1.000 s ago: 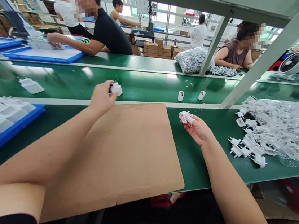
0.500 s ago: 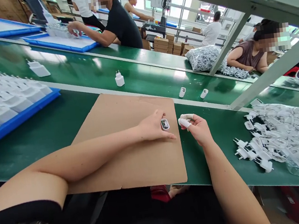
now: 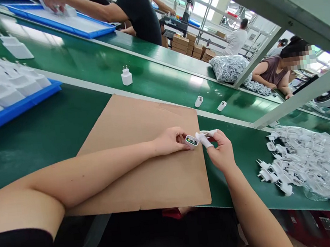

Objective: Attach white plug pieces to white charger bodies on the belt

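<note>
My left hand (image 3: 173,140) is closed on a white charger housing (image 3: 191,142), lying over the cardboard sheet (image 3: 147,177). The housing's open end faces right and shows a bit of circuit board inside. Just to the right, my right hand (image 3: 220,149) has white finger cots on its thumb and forefinger. Those fingers pinch a small white plug cap (image 3: 198,135), mostly hidden by the fingertips. The cap is close to the housing's open end; whether they touch I cannot tell.
Loose white plug caps (image 3: 274,168) spill from a clear bag at right. At left, a blue tray (image 3: 43,90) bears rows of chargers. Two open housings (image 3: 199,101) and a pronged charger (image 3: 127,77) stand on the green belt. A slanted metal post (image 3: 296,93) crosses the right side.
My left fingers have closed round the housing and turned it, bringing it right and slightly down. My right hand stays close by, its fingertips nearer the housing. The head view has shifted and tilted.
</note>
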Available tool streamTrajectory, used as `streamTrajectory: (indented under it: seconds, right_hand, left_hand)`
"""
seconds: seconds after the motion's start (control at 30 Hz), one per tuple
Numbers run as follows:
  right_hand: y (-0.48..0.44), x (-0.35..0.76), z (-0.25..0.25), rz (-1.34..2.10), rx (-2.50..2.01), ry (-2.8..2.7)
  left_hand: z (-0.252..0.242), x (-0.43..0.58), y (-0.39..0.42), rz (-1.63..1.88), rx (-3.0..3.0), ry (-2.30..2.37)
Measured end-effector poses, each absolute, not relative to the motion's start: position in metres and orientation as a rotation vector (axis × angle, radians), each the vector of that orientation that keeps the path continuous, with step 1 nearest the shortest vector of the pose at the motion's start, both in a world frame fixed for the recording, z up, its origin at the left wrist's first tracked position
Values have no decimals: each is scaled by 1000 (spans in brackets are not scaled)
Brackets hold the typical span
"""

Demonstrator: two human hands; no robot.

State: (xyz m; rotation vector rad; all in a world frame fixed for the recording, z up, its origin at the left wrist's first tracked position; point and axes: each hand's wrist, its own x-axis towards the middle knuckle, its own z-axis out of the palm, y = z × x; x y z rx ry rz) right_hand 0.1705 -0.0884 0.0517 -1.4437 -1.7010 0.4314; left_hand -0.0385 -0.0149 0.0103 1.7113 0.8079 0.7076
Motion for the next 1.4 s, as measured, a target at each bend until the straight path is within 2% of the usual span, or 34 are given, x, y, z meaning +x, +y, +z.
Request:
streamTrajectory:
  seconds: [0.13,0.43,0.87,1.13,1.4]
  right_hand:
    - [-86,161,58,47,-1432,-2098]
    - [-81,158,66,-135,-1380,-2334]
    - [-79,155,65,-135,-1372,-2362]
    - [-79,148,73,-56,-1560,-2337]
    - [-64,157,69,54,-1464,-2353]
  left_hand:
    - [8,-39,-15,737,1711,811]
    - [9,-34,-15,771,1778,877]
    - [8,-33,-14,772,1763,897]
    - [13,-35,-17,759,1736,902]
    - [15,-34,-15,754,1726,897]
